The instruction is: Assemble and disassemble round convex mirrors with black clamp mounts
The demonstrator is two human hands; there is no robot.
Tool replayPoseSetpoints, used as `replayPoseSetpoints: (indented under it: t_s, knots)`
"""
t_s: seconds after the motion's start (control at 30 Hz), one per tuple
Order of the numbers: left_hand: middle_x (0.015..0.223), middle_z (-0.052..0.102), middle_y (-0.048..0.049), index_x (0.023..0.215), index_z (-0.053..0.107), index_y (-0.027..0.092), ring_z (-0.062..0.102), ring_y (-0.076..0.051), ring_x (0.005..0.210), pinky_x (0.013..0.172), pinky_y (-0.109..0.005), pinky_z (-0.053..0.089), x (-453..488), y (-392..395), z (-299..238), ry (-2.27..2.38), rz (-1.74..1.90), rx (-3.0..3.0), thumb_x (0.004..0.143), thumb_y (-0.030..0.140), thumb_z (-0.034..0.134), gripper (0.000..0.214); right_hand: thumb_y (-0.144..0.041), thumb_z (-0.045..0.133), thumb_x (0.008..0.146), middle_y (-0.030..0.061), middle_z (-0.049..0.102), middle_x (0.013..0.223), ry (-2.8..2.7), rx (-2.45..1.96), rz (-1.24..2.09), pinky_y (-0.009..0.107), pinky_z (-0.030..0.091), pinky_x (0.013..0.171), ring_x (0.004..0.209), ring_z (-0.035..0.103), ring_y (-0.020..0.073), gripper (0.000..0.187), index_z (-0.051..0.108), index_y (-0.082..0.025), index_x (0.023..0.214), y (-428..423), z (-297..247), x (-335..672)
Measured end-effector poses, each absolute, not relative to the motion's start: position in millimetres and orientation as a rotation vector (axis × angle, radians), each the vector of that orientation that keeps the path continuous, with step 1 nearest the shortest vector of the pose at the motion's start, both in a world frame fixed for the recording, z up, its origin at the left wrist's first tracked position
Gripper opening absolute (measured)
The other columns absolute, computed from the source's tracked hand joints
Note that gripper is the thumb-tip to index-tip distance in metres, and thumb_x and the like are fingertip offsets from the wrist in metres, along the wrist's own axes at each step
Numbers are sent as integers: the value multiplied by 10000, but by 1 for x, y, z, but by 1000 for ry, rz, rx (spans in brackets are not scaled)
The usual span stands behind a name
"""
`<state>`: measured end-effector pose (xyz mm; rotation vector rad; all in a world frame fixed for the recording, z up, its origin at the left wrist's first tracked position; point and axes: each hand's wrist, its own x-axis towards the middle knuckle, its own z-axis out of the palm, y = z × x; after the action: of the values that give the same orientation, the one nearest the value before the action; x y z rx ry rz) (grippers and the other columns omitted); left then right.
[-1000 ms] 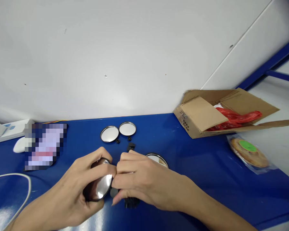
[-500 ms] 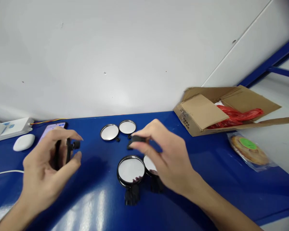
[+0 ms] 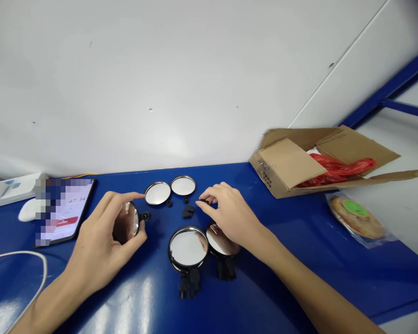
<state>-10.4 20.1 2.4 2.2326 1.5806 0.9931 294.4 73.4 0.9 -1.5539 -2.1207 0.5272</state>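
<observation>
Right of the front round mirror [image 3: 187,248] on the blue surface [image 3: 299,273] sits a cardboard box [image 3: 289,162]. Left of that mirror, the left hand [image 3: 99,236] curves closely around a second mirror [image 3: 126,222], holding its rim, while the right hand [image 3: 230,215], narrow, pinches a small black part [image 3: 205,202] behind the front mirror.

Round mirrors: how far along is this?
Done: the two front mirrors have black mounts on. In hand: the left hand holds a third mirror with a black knob at its edge; the right hand is at a small black part. Remaining: the two back mirrors lie bare beside small black pieces.
</observation>
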Motion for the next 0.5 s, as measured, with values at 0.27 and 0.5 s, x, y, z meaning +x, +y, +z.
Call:
replayPoseSetpoints:
  t_s: [0.27,0.5]
  knots:
    - [1075,579,5,1392,653,310,658,-190,750,717,-364,571,-13,24,-4,1691,851,2255,943,224,675,458,-312,831,1067,57,814,990,-2095,-1585,604,406,529,860,970,727,261,96,859,-233,1023,76,-6,291]
    - [1232,642,-32,1316,638,308,686,-185,749,697,-352,599,-14,26,-7,1647,844,2240,932,206,663,398,-391,674,1161,34,808,864,-2090,-1512,609,402,496,812,887,716,256,342,793,-242,877,74,-4,290]
